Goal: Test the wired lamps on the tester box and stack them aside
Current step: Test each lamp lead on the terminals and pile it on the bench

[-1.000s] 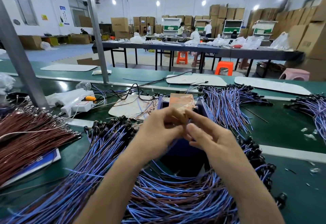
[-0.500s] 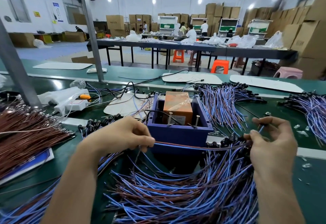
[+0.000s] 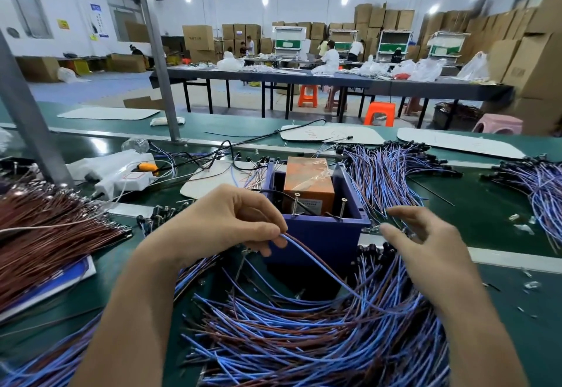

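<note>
Blue and brown lead wire runs from the left hand (image 3: 231,222), whose grip is a narrow pinch of thumb and forefinger on one wired lamp (image 3: 319,264), just in front of the tester box (image 3: 316,240). From the pinch the lead slopes down to the right and passes beneath the right wrist into the heap of wired lamps (image 3: 304,347) that covers the near part of the green bench (image 3: 486,222).

The right hand (image 3: 425,249) hovers at the box's right front corner. Its grip is wide, fingers spread and lightly curved, holding nothing that I can make out. Black lamp heads (image 3: 377,249) lie just below it.

The box is a purple-blue open tub. Inside sits an orange block (image 3: 307,182) wrapped in clear tape, and two screws (image 3: 296,204) stand upright along the front edge.

Behind and to the right of the box, a fanned bundle of lamps (image 3: 386,173) lies on the bench with its black heads pointing away from the person. Another bundle (image 3: 541,185) lies well apart at the far right.

On the left, a thick sheaf of brown wires (image 3: 45,234) rests on the bench, and a white power strip (image 3: 124,178) sits beyond it.
</note>
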Demonstrator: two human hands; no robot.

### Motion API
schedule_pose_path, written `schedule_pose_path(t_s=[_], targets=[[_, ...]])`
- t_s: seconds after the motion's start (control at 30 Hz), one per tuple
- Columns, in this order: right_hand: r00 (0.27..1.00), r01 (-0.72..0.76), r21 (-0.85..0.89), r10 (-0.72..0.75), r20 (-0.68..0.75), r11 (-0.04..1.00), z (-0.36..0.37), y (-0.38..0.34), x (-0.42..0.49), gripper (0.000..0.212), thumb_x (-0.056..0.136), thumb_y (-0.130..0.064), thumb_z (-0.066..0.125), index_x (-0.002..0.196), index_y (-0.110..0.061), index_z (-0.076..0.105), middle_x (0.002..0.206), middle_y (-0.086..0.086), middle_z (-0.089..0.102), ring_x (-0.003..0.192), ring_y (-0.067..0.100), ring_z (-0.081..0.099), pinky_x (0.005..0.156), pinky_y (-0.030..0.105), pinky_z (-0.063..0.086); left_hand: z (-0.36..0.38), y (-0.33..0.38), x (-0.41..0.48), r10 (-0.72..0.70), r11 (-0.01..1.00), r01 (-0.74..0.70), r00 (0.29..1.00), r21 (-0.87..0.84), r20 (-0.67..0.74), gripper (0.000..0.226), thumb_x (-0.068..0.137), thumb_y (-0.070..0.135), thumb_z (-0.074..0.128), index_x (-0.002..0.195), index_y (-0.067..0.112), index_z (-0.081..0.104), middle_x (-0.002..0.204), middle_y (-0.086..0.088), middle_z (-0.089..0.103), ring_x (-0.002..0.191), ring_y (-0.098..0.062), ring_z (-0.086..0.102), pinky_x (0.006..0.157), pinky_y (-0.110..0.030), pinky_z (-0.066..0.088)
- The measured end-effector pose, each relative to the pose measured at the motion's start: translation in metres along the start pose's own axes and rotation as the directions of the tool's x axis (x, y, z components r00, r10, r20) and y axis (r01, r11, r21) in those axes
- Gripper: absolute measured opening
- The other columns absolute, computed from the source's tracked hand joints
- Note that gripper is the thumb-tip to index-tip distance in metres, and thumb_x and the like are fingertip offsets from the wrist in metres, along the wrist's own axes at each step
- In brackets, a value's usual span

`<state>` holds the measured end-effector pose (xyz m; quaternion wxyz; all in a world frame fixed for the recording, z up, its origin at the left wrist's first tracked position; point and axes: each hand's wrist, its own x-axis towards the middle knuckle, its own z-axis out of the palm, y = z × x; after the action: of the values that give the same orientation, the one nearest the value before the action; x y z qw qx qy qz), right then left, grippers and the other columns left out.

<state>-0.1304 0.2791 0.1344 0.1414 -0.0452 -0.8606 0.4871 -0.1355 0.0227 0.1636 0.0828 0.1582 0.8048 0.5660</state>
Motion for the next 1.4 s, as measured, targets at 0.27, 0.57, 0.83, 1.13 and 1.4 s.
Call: schedule_pose_path(t_s=[0.27, 0.57, 0.83, 1.13, 1.4], targets=[[0.918, 0.278, 0.319, -0.349, 0.190, 0.906, 0.040, -0.046, -0.029, 0.020, 0.086, -0.008, 0.068, 0.084, -0.028, 0.066, 0.078, -0.011, 0.071, 0.077, 0.004, 0.068, 0.070, 0.017, 0.054, 0.023, 0.007, 0.008, 0.094, 0.990, -0.110, 0.982, -0.089, -0.165, 0.008, 0.078, 0.004, 0.071, 0.083, 0.010, 0.070, 0.077, -0.012, 0.074, 0.065, -0.021, 0.070, 0.064, -0.024, 0.058], [0.969, 0.119, 0.476, -0.205, 0.134, 0.872, 0.042, -0.037, -0.021, 0.023, 0.086, 0.003, 0.064, 0.078, -0.018, 0.065, 0.071, 0.000, 0.070, 0.063, 0.015, 0.071, 0.060, 0.020, 0.055, 0.056, 0.008, 0.023, -0.006, 0.917, -0.109, 0.958, -0.383, -0.287, 0.023, 0.078, -0.003, 0.068, 0.092, 0.015, 0.069, 0.070, -0.005, 0.071, 0.065, -0.014, 0.067, 0.075, -0.031, 0.058], [0.998, 0.062, 0.289, -0.067, 0.009, 0.955, 0.035, -0.022, -0.010, 0.027, 0.086, 0.003, 0.061, 0.072, -0.019, 0.062, 0.063, -0.002, 0.063, 0.060, 0.016, 0.067, 0.062, 0.031, 0.057, 0.052, -0.005, 0.030, -0.067, 0.944, -0.019, 0.966, -0.329, -0.250, 0.009, 0.088, 0.008, 0.063, 0.081, 0.010, 0.068, 0.069, -0.003, 0.071, 0.052, -0.008, 0.059, 0.057, -0.017, 0.053], [0.995, -0.096, -0.106, 0.092, -0.043, 0.990, 0.020, 0.007, 0.007, 0.021, 0.086, -0.010, 0.058, 0.068, -0.018, 0.063, 0.061, -0.007, 0.061, 0.054, 0.004, 0.051, 0.043, 0.015, 0.033, 0.036, -0.036, 0.039, -0.208, 0.977, 0.212, 0.951, -0.008, -0.227, 0.015, 0.091, 0.013, 0.062, 0.090, 0.008, 0.075, 0.059, 0.006, 0.066, 0.042, -0.005, 0.046, 0.045, -0.014, 0.040], [0.997, -0.054, -0.066, 0.058, 0.056, 0.996, 0.027, 0.008, 0.007, 0.024, 0.083, -0.004, 0.058, 0.066, -0.019, 0.065, 0.059, -0.005, 0.061, 0.048, 0.004, 0.047, 0.047, 0.017, 0.033, 0.037, -0.040, 0.041, -0.190, 0.979, 0.200, 0.964, 0.033, -0.188, 0.014, 0.090, 0.019, 0.064, 0.088, 0.013, 0.076, 0.061, 0.004, 0.070, 0.041, -0.005, 0.042, 0.044, -0.013, 0.038]])
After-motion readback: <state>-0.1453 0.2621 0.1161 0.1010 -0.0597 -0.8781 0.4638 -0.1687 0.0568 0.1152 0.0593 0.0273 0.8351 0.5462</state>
